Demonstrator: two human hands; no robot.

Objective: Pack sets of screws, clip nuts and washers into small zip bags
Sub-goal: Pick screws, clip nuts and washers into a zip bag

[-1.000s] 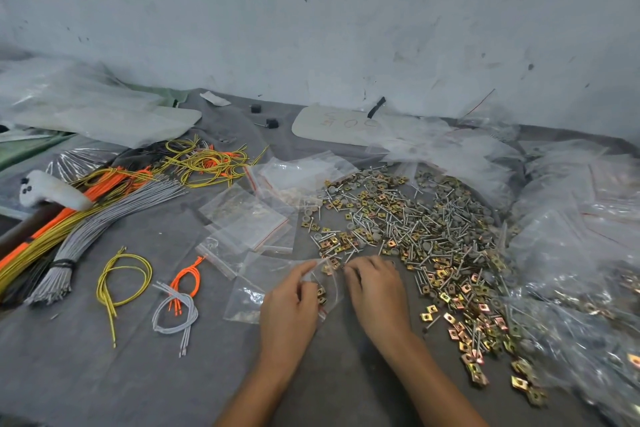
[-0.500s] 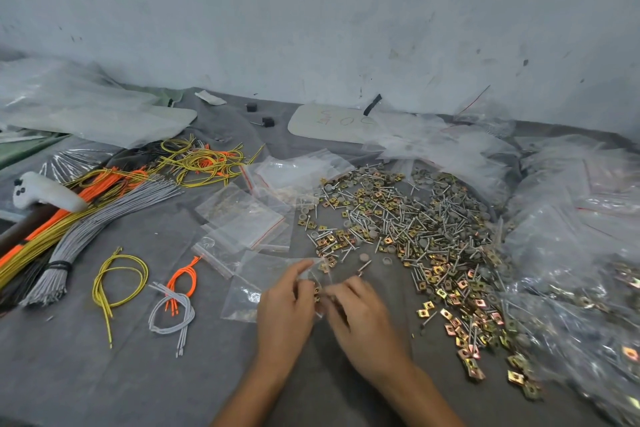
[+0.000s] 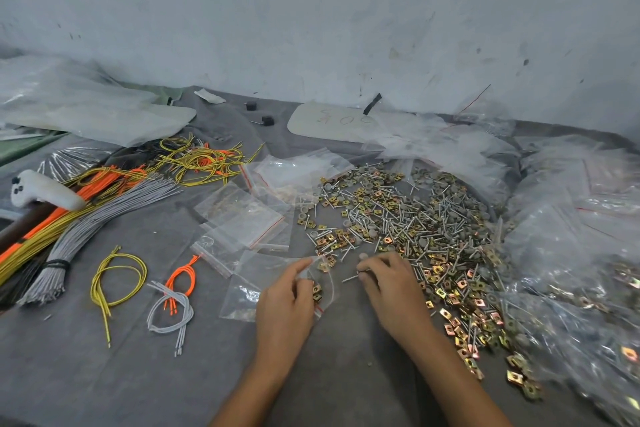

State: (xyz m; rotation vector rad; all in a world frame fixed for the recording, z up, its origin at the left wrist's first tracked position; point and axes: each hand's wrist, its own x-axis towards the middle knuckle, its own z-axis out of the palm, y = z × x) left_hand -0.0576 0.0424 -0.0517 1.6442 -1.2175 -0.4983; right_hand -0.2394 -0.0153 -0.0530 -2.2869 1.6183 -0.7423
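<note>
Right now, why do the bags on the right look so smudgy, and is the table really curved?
Head view: the wide lens curves the table and blurs the heaped bags near the frame's edge; the centre is sharper, where the left hand pinches a zip bag and the right hand a screw; light is soft, shadows faint.

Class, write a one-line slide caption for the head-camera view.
Left hand holds a zip bag of clip nuts; right hand pinches a screw beside the hardware pile.
</note>
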